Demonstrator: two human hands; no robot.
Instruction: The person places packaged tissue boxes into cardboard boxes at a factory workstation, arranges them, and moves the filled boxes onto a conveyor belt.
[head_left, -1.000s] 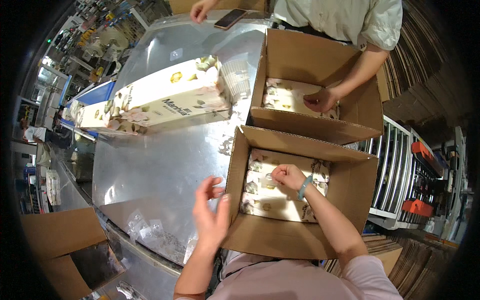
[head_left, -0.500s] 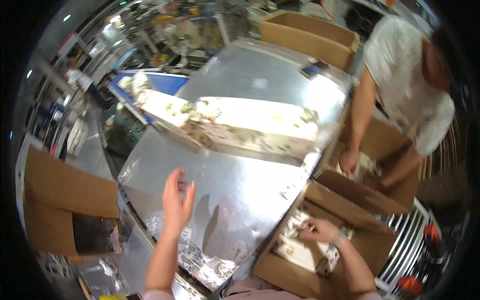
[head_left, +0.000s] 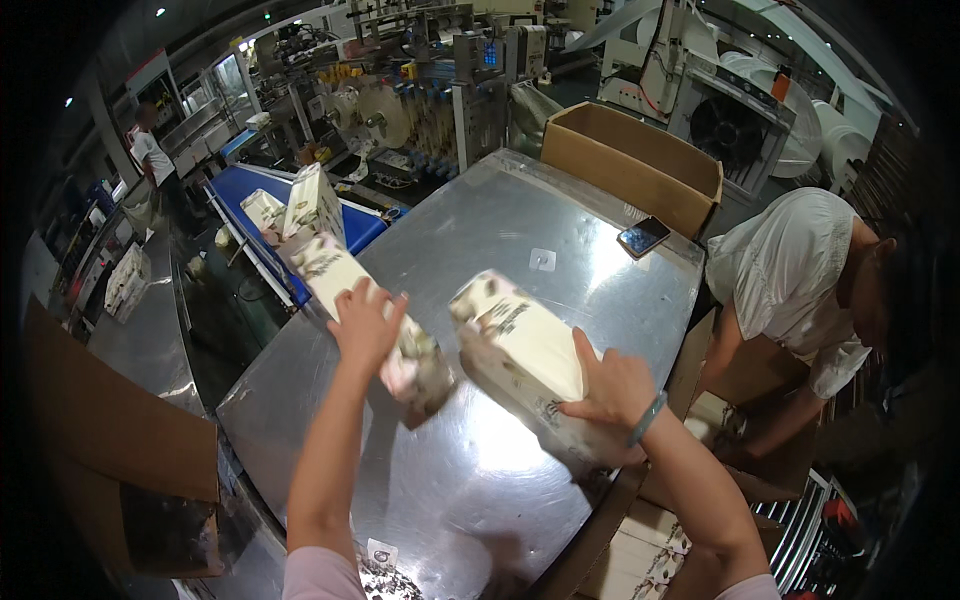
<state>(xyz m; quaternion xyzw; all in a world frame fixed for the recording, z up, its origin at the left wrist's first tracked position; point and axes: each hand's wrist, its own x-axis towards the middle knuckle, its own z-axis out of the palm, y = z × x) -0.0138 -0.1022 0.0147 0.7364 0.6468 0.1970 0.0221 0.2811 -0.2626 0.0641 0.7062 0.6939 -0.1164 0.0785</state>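
Note:
Two long cream packs with a floral print lie on the metal table before me. My left hand (head_left: 368,325) spans the left pack (head_left: 335,278), with the fingers spread over its top and sides; the pack's near end is blurred. My right hand (head_left: 612,385) grips the near end of the right pack (head_left: 520,335), with the thumb on its near side and a finger along the top. The underside of this pack and some of my right fingers are hidden. More such packs (head_left: 640,550) sit in a cardboard box (head_left: 615,515) below my right forearm.
A blue conveyor (head_left: 362,228) with further packs (head_left: 314,205) meets the far left of the metal table (head_left: 470,215). A phone (head_left: 643,236) lies near an open carton (head_left: 635,155). On the right a co-worker (head_left: 785,260) reaches into another box. A cardboard box (head_left: 140,440) stands at left.
My right hand has left the packs in the box and now grips a pack on the table. My left hand, empty before, is now on another pack. The packs have turned and come nearer.

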